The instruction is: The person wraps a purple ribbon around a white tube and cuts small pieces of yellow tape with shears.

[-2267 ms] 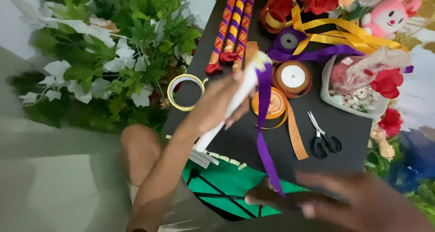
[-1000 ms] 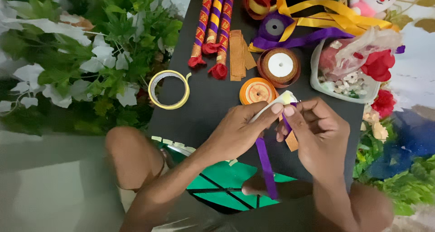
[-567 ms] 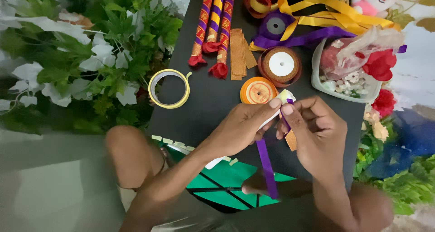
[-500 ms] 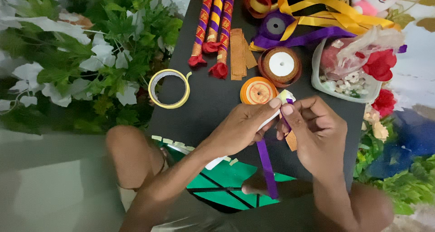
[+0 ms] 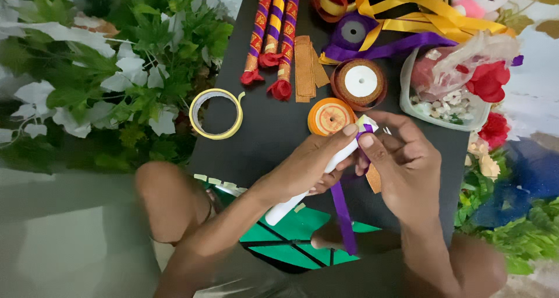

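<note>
My left hand point(image 5: 305, 164) grips a white stick point(image 5: 282, 209) that slants from lower left up to its tip near the orange spool. My right hand point(image 5: 402, 164) pinches a purple ribbon point(image 5: 343, 216) against the stick's upper end, thumb on the ribbon. The loose end of the ribbon hangs down over a green and black sheet point(image 5: 291, 242) at the near edge of the black board point(image 5: 273, 129).
On the board lie an orange ribbon spool point(image 5: 329, 116), a brown spool point(image 5: 360, 82), a yellow tape ring point(image 5: 216, 113), three striped sticks point(image 5: 273, 30), a purple spool point(image 5: 352, 33) with yellow ribbons and a tray of flowers point(image 5: 448, 94). Leafy plants point(image 5: 105, 65) stand at the left.
The hands came together over the board near the orange spool. In the last second they barely moved, fingers working the ribbon at the stick's tip.
</note>
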